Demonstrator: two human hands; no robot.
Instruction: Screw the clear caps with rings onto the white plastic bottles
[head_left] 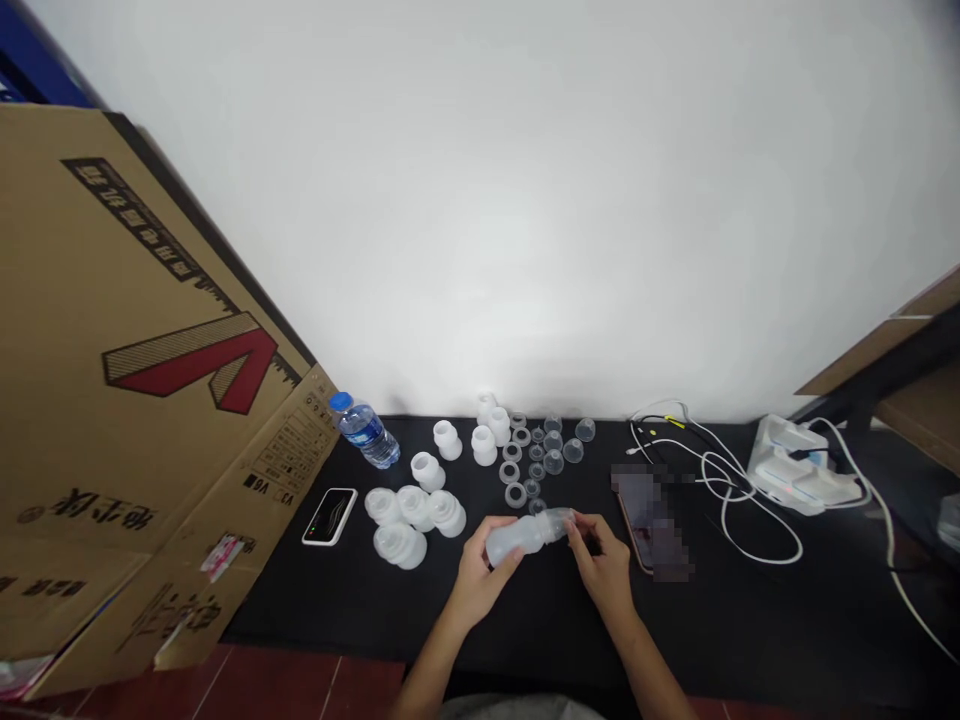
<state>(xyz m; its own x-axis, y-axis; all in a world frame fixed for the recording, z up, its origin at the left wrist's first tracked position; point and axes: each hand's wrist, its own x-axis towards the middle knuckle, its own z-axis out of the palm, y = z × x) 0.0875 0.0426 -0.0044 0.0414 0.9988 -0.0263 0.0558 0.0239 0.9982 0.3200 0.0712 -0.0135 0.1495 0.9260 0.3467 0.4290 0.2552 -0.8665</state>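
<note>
Translucent plastic bottle (525,537) lies level between both hands: left hand (476,587) closes around its body, right hand (600,565) pinches its narrow end, so both ends have support. Small rings (515,495) lie just beyond the bottle.

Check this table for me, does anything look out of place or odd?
The flattened cardboard box stands out: it leans over the left end of the black table, and its print looks upside down. The white plastic cups and rings sit in tidy groups, and nothing looks spilled.
</note>
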